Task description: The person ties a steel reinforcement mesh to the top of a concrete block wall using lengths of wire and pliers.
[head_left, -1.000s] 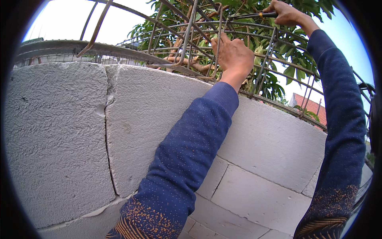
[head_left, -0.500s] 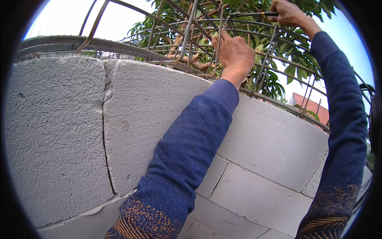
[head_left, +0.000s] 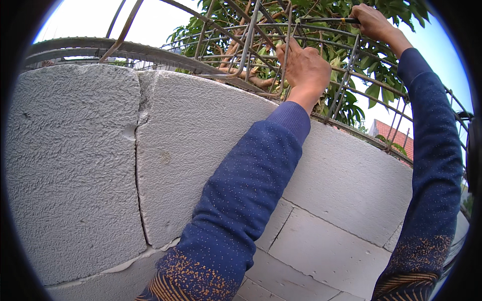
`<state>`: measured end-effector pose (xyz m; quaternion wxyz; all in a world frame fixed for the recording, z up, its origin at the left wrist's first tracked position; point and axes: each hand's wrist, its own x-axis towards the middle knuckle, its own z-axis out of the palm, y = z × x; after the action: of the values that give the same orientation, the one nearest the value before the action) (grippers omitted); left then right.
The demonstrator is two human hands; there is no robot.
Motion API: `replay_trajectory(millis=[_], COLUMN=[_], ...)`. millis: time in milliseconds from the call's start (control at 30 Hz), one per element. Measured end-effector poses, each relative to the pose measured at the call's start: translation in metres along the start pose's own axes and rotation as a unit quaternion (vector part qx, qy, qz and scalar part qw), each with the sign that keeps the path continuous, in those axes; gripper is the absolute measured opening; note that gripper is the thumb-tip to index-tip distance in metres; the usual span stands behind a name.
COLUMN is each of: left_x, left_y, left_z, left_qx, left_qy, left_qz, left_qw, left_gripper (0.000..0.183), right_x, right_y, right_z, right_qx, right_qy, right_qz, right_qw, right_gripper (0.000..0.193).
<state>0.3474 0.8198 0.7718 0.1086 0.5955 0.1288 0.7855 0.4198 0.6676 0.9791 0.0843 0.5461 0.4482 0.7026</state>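
My left hand (head_left: pixel 307 70) reaches up to the top of the block wall, its fingers closed around an upright side of a bent steel stirrup (head_left: pixel 249 37) in the rebar cage (head_left: pixel 346 75). Higher and to the right, my right hand (head_left: pixel 374 24) is closed on the end of a slim dark tool (head_left: pixel 326 20) with a yellow-orange band. The tool points left across the cage, toward the bars above my left hand. Its far tip is lost among the bars, so its exact kind cannot be made out.
Below the cage stands a wall of pale lightweight blocks (head_left: pixel 201 130), with an open vertical joint (head_left: pixel 137 185) at left. Long steel bars (head_left: pixel 115 47) run along its top. Leafy branches (head_left: pixel 371 93) push through the cage. A red tiled roof (head_left: pixel 396 138) lies beyond.
The view has shifted slightly, so the wall and cage sit a little further right. Both hands keep their holds; the tool stays at nearly the same place against the cage.
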Motion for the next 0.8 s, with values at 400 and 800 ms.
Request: replay_trajectory(millis=[400, 800], left_x=[0.002, 0.000], left_y=[0.005, 0.008], left_z=[-0.001, -0.003], left_qx=[0.024, 0.034], left_qy=[-0.008, -0.021], left_qz=[-0.007, -0.016], left_qw=[1.000, 0.999], left_gripper=[0.023, 0.025], right_x=[0.022, 0.020], right_y=[0.045, 0.045], right_z=[0.044, 0.045], right_qx=[0.055, 0.153], right_qy=[-0.047, -0.054], right_qz=[0.031, 0.076], right_qw=[0.997, 0.984], right_gripper=[0.030, 0.036])
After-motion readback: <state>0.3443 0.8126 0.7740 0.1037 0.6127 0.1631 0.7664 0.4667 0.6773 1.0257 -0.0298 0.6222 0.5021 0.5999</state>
